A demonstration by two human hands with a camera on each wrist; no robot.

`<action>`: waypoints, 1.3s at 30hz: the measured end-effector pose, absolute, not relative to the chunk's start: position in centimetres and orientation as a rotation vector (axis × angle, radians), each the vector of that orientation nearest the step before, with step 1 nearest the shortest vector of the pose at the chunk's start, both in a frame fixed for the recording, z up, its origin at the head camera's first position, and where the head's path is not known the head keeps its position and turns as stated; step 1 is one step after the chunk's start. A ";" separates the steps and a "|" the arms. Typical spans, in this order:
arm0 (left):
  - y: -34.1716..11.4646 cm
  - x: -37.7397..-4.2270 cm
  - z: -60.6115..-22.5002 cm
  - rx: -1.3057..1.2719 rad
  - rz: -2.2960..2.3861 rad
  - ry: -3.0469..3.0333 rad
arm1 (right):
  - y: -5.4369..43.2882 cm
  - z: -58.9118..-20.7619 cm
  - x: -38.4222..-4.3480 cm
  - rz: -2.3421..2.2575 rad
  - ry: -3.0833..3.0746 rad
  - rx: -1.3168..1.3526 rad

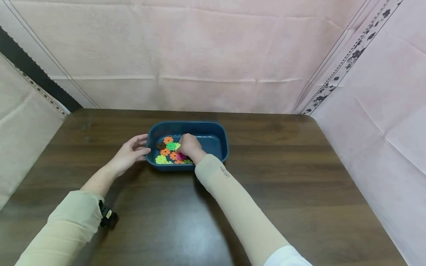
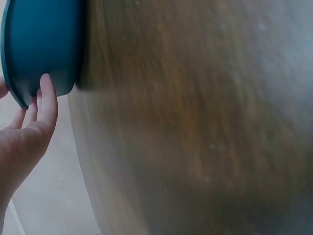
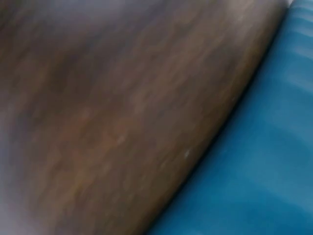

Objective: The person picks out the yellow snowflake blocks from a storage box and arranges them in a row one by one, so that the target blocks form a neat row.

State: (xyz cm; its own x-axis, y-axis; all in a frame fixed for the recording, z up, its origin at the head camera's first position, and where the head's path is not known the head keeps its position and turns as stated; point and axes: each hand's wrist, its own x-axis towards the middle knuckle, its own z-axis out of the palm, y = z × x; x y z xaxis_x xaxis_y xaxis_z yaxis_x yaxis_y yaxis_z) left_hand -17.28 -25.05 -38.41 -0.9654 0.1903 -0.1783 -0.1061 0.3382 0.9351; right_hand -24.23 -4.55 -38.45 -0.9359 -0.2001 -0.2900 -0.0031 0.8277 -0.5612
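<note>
A dark blue plastic tub (image 1: 213, 162) stands on the table, with colourful notched plastic discs (image 1: 165, 152) spread over its left half. They are orange, green, yellow, pink and brown. My left hand (image 1: 131, 153) holds the tub's left end, thumb at the rim and fingers along the outer wall. In the left wrist view, the fingers (image 2: 48, 100) lie against the tub's outside (image 2: 44, 44). My right hand (image 1: 191, 146) reaches down into the tub at the right side of the discs. Its fingertips are hidden, so I cannot tell whether it pinches a disc.
The brown wooden table (image 1: 299, 184) extends around the tub on all sides. Pale cloth (image 1: 199, 55) hangs behind the far edge and at both sides. A black device (image 1: 108, 216) is strapped to the left wrist. The right wrist view shows blurred tabletop and the tub's wall (image 3: 254, 171).
</note>
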 end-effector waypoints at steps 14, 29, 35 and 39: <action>-25.1 -17.1 -38.8 0.046 1.755 2.296 | -3.9 -38.3 -24.5 -1.302 2.492 0.058; -25.6 -16.9 -39.3 0.045 1.789 2.303 | 0.3 -33.7 -26.3 -1.738 1.985 0.129; -25.5 -16.8 -39.0 0.025 1.768 2.309 | 3.1 -31.8 -27.1 -1.743 1.956 0.063; -25.5 -16.8 -38.9 0.013 1.761 2.304 | 5.2 -30.8 -27.6 -1.721 1.965 0.077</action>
State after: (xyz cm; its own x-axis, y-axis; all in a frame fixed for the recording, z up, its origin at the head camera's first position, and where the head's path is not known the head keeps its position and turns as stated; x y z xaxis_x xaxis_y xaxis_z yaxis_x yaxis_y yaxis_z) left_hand -16.79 -25.48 -38.92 -0.9709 0.1524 -0.1850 -0.1384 0.2734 0.9519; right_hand -27.62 5.19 -30.83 -0.8621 -0.2905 -0.4151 0.3732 0.1902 -0.9081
